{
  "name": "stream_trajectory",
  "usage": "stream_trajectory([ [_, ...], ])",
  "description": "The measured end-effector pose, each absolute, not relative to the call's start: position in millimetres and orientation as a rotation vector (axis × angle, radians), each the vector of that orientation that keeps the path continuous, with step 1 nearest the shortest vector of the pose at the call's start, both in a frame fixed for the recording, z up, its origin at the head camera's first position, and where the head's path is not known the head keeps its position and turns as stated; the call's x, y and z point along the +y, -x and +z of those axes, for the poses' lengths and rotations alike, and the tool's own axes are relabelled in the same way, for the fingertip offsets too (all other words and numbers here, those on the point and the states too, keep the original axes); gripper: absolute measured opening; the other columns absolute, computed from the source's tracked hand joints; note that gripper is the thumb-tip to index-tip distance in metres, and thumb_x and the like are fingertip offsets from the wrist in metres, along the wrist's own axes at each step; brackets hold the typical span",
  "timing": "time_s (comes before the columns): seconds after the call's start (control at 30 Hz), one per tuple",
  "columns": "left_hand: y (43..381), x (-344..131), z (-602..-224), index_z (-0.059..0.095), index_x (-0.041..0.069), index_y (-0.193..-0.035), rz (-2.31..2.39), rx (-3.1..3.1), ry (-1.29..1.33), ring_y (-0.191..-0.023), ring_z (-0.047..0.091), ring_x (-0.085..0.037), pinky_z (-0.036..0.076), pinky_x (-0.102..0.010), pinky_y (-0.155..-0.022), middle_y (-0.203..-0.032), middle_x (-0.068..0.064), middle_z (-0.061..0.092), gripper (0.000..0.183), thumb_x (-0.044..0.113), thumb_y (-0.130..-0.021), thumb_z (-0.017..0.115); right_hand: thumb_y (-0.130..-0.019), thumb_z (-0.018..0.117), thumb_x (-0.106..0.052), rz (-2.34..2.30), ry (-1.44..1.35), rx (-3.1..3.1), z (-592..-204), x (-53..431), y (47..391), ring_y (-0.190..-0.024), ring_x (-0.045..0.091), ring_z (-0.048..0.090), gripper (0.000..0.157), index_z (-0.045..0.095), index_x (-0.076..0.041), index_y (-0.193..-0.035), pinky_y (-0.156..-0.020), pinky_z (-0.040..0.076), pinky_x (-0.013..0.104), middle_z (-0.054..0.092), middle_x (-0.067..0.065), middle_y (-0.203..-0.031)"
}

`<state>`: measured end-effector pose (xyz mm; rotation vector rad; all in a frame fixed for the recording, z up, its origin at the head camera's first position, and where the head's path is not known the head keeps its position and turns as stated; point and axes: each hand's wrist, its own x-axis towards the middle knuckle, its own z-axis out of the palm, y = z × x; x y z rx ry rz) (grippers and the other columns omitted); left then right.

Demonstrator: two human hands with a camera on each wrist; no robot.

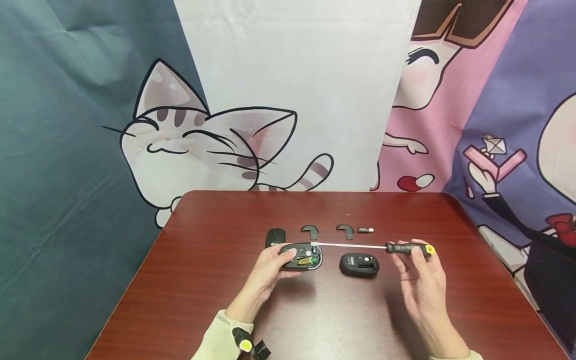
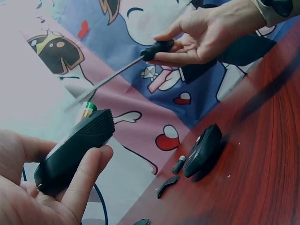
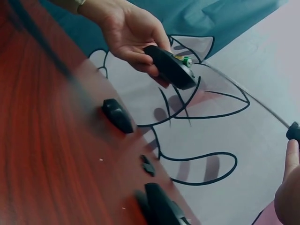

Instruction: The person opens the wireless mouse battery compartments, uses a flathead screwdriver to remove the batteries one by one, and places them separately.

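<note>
Gripped a mouse (image 1: 294,254) in the L hand (image 1: 264,270), up off the table (image 1: 360,325) — thumb on the belly side, fingers bent under. Prob. held by one end to leave the slot & green batt. (image 1: 307,260) free. Turned belly-up, maybe to let eyes look right in. Saw a batt. end poking out.

Pinched a screwdriver (image 1: 396,248) by the handle in the R hand (image 1: 423,282), thumb & fingers partly curled. Pointed the long rod sideways at the slot end, maybe to stop knuckles blocking the view. Couldn't tell if touching or just near.

Had a 2nd mouse (image 1: 348,264) lying belly-up b/w both hands, likely for easy reach. Had 2 hook-shaped bits (image 1: 314,232) & a loose batt. (image 1: 365,230) in a row farther back — prob. to save small stuff from getting lost. Had a 3rd mouse (image 1: 276,237) just behind the L hand, partly hidden.
</note>
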<state>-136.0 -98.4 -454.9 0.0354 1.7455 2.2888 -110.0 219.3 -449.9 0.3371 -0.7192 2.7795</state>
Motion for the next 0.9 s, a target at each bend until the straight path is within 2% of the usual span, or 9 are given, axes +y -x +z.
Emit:
stream_trajectory([
  [0.2,135,-100,-455,0.049,-0.017,-0.132,2.317,1.729,-0.007,-0.091,0.074,-0.022,0.063,-0.036,-0.077,-0.113,-0.024,0.069,0.044,0.007,-0.098,0.06,-0.102,0.035,0.015,2.757,-0.367,-0.769,-441,223,113,-0.107,0.04,0.07,0.03,0.052,0.006,-0.125,-0.095,0.05,0.045,0.07,0.026,-0.109],
  [0.3,134,-101,-455,0.049,-0.018,-0.132,2.329,1.736,-0.004,-0.091,0.073,-0.021,0.063,-0.037,-0.077,-0.111,-0.021,0.069,0.044,0.008,-0.098,0.061,-0.1,0.039,0.018,2.694,-0.314,-0.864,-435,225,114,-0.103,0.036,0.072,0.03,0.053,0.007,-0.124,-0.093,0.051,0.044,0.07,0.025,-0.109],
  [0.47,134,-103,-455,0.051,-0.015,-0.132,2.338,1.737,0.025,-0.091,0.073,-0.021,0.063,-0.038,-0.078,-0.111,-0.019,0.069,0.045,0.009,-0.096,0.063,-0.095,0.053,0.017,2.464,-0.116,-1.221,-425,228,114,-0.1,0.022,0.073,0.033,0.055,0.006,-0.126,-0.088,0.056,0.038,0.073,0.017,-0.112],
  [0.67,135,-105,-457,0.051,-0.015,-0.132,2.339,1.739,0.033,-0.091,0.073,-0.021,0.064,-0.038,-0.078,-0.111,-0.02,0.069,0.044,0.01,-0.096,0.062,-0.092,0.06,0.017,2.295,-0.02,-1.474,-419,235,116,-0.101,0.017,0.073,0.039,0.054,0.008,-0.129,-0.086,0.058,0.032,0.075,0.011,-0.113],
  [0.8,135,-105,-458,0.051,-0.014,-0.132,2.334,1.737,0.046,-0.091,0.073,-0.021,0.064,-0.037,-0.077,-0.111,-0.019,0.069,0.045,0.009,-0.096,0.063,-0.088,0.068,0.014,2.122,0.035,-1.689,-419,240,118,-0.099,0.011,0.073,0.039,0.059,0.006,-0.125,-0.085,0.058,0.023,0.076,0.003,-0.111],
  [0.9,135,-106,-459,0.051,-0.014,-0.133,2.337,1.733,0.043,-0.091,0.073,-0.022,0.064,-0.037,-0.078,-0.112,-0.02,0.069,0.045,0.009,-0.096,0.062,-0.086,0.07,0.015,2.003,0.033,-1.796,-422,242,121,-0.1,0.008,0.071,0.038,0.058,0.009,-0.122,-0.084,0.057,0.016,0.076,-0.001,-0.11],
])
